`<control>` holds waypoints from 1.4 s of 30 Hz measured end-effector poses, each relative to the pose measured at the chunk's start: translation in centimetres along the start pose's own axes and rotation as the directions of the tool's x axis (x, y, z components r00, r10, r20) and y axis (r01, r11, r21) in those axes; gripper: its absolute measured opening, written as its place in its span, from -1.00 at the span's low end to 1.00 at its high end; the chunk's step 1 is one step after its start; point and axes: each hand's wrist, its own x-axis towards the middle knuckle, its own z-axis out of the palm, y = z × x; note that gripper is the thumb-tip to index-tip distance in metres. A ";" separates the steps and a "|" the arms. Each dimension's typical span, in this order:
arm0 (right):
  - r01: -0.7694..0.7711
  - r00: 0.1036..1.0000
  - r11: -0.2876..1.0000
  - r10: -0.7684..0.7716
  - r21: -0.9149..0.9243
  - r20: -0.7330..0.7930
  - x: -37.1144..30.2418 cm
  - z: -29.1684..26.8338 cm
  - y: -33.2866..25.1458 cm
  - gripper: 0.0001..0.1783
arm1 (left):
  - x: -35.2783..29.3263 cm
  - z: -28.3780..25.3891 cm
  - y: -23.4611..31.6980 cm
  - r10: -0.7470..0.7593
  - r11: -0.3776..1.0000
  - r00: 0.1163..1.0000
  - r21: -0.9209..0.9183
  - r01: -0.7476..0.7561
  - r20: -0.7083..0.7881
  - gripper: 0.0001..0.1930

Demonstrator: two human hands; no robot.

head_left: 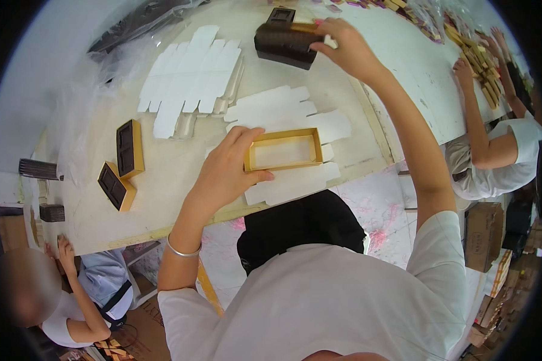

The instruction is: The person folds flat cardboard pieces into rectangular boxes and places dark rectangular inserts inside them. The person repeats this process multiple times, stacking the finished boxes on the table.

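Note:
My left hand (226,171) grips the left end of an open gold cardboard box (286,163), fingers over the far side and thumb at the near side. The box lies on flat white die-cut card blanks (271,111), its pale inside showing. At the far side of the table, my right hand (349,51) pinches the right end of a dark brown plastic tray on a nested tray stack (286,51). Motion blurs the edge between its thumb and fingers. Left of my left hand sit two gold boxes fitted with dark trays, one box (128,147) touching the other (115,186).
Another pile of white blanks (190,75) lies at the far left, beside clear plastic film (78,114). Dark tray stacks (39,169) stand at the left edge. Co-workers sit at the lower left and at the right, near heaped gold pieces (482,69). A carton (483,236) stands at right.

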 end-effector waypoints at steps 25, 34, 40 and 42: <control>-0.841 0.531 0.324 0.337 0.433 0.778 -10.8 -6.9 -7.4 -0.67 | -1.6 2.4 1.9 0.009 0.996 1.000 -0.090 -0.009 -0.005 -0.05; -0.061 0.880 0.981 -0.035 0.185 0.474 -10.6 -5.9 -11.3 -0.49 | -1.1 2.2 2.1 0.049 0.996 0.999 -0.079 -0.048 0.006 -0.24; 0.055 0.777 0.945 -0.243 0.321 0.581 -11.5 -7.3 -9.3 -0.34 | -1.0 2.1 2.5 0.028 0.991 0.999 -0.134 -0.024 0.026 -0.33; -0.037 0.734 0.935 -0.215 0.354 0.644 -11.1 -8.0 -9.3 -0.37 | -1.1 2.3 2.1 0.026 0.985 1.000 -0.169 -0.025 0.008 -0.33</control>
